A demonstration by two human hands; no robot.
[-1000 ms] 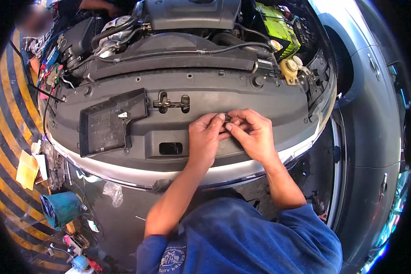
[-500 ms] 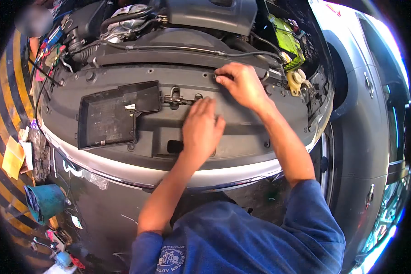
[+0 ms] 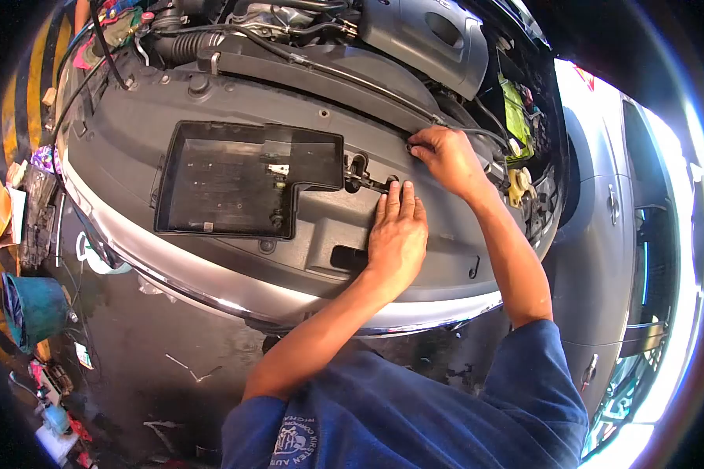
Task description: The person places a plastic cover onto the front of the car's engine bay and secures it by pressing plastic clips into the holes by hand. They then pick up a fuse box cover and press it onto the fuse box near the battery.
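Note:
My left hand [image 3: 399,234] lies flat on the black plastic panel [image 3: 446,238] at the car's front, its fingertips beside the metal hood latch [image 3: 358,173]. Its fingers are stretched out and hold nothing. Farther back and to the right, my right hand [image 3: 448,160] pinches at the rear edge of the panel. A small dark piece shows at its fingertips, too small to name. Left of the latch rests a black plastic tray-like cover [image 3: 227,184], open side up, with small parts inside.
The engine cover [image 3: 422,39] and a hose are at the back. A yellow-green battery area [image 3: 516,117] and yellowish reservoir cap [image 3: 519,184] are at the right. A teal bucket [image 3: 35,309] stands on the floor at left. A grey car [image 3: 594,273] is at right.
The view has turned and shifted, so the panel and cover appear larger and tilted. My left hand's fingers look straighter and flatter; my right hand remains pinched at the rear edge.

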